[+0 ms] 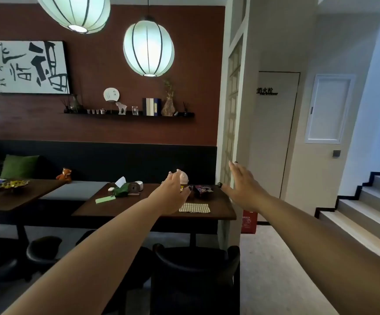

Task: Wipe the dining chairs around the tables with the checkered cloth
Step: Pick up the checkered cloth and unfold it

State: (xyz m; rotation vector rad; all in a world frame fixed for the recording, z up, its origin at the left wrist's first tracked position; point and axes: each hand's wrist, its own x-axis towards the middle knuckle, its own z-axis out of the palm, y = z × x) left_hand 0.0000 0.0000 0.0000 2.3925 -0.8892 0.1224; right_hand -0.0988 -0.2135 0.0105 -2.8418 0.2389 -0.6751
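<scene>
The checkered cloth [194, 207] lies folded flat near the front right corner of a dark wooden table [125, 208]. Both my arms stretch forward above the table. My left hand [173, 194] hovers just left of the cloth with relaxed fingers and holds nothing. My right hand [244, 187] is raised to the right of the cloth, fingers straight and spread, empty. Dark dining chairs [193, 269] stand at the table's near side below my arms, with another chair [44, 248] further left.
On the table sit a green phone [105, 199], a tissue holder [125, 187], snack packets [202, 190] and a pink figure [183, 176]. A second table [14, 198] stands left, a bench along the wall. A pillar [234, 133] and stairs [366, 210] are right.
</scene>
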